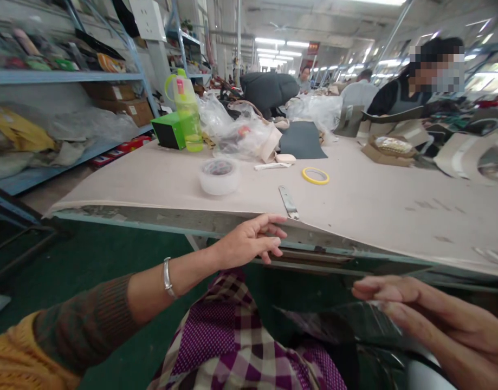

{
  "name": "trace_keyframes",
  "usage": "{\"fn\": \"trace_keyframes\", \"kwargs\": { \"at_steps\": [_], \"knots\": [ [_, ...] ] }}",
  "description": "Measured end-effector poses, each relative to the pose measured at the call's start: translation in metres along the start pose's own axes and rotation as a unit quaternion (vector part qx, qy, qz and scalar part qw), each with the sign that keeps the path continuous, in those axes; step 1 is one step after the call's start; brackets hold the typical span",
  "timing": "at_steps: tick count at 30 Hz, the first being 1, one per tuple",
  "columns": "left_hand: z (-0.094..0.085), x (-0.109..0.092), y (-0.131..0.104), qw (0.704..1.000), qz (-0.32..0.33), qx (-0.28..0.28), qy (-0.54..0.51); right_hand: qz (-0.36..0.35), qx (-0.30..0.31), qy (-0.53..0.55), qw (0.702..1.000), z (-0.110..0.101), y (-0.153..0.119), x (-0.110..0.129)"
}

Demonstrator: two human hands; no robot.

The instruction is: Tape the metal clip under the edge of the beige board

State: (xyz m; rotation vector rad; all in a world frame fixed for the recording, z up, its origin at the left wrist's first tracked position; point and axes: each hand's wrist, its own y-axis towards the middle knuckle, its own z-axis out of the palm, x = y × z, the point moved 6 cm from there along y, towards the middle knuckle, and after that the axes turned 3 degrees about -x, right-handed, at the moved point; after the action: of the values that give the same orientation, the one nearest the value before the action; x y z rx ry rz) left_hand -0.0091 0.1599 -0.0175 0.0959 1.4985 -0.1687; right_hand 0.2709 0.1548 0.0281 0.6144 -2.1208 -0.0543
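My left hand [251,242] reaches to the front edge of the work table [395,211], its fingers curled against the edge just below a small metal plate [288,202]; it holds nothing. A silver bracelet sits on that wrist. My right hand [419,311] is low at the right, below the table, with its fingers pinching a dark glossy sheet of material [354,325] that lies over my lap. A purple checked apron [240,341] covers my knees.
On the table stand a roll of clear tape [219,176], a yellow tape ring [315,175], a green water bottle [187,111], a green box [169,130], plastic bags [236,130] and a dark sheet [301,140]. A co-worker [411,86] sits at the far right. Shelves [62,76] line the left.
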Motion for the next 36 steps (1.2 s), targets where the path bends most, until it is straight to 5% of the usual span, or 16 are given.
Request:
{"fn": "trace_keyframes", "kwargs": {
  "at_steps": [5,13,16,18,20,21,23,26,28,30,36],
  "knots": [
    [0.0,-0.024,0.014,0.987,0.07,0.011,0.147,-0.027,0.059,0.051,0.997,0.011,0.038,0.042],
    [-0.002,-0.031,0.006,0.977,0.07,0.031,0.2,0.047,0.2,0.184,0.961,0.062,0.06,0.019],
    [0.001,-0.038,0.001,0.986,-0.008,0.072,0.151,0.041,0.23,0.201,0.951,0.074,0.07,0.016],
    [0.002,-0.049,0.003,0.983,-0.06,0.085,0.154,0.034,0.245,0.194,0.949,0.076,0.072,0.016],
    [-0.004,-0.07,0.016,0.969,-0.006,0.044,0.243,0.029,0.255,0.189,0.948,0.075,0.073,0.016],
    [-0.006,-0.082,0.027,0.945,0.06,0.016,0.321,0.026,0.257,0.188,0.948,0.075,0.072,0.016],
    [-0.004,-0.095,0.05,0.84,0.197,-0.01,0.506,0.024,0.257,0.184,0.948,0.075,0.07,0.015],
    [0.009,-0.073,0.084,0.663,0.292,0.102,0.681,0.03,0.25,0.173,0.952,0.076,0.067,0.013],
    [0.011,-0.054,0.1,0.592,0.309,0.165,0.725,0.03,0.246,0.168,0.954,0.077,0.066,0.013],
    [0.01,-0.043,0.109,0.561,0.316,0.186,0.742,0.027,0.246,0.168,0.954,0.078,0.065,0.013],
    [0.009,-0.039,0.112,0.531,0.356,0.183,0.747,0.027,0.247,0.186,0.951,0.079,0.067,0.01]
  ]
}}
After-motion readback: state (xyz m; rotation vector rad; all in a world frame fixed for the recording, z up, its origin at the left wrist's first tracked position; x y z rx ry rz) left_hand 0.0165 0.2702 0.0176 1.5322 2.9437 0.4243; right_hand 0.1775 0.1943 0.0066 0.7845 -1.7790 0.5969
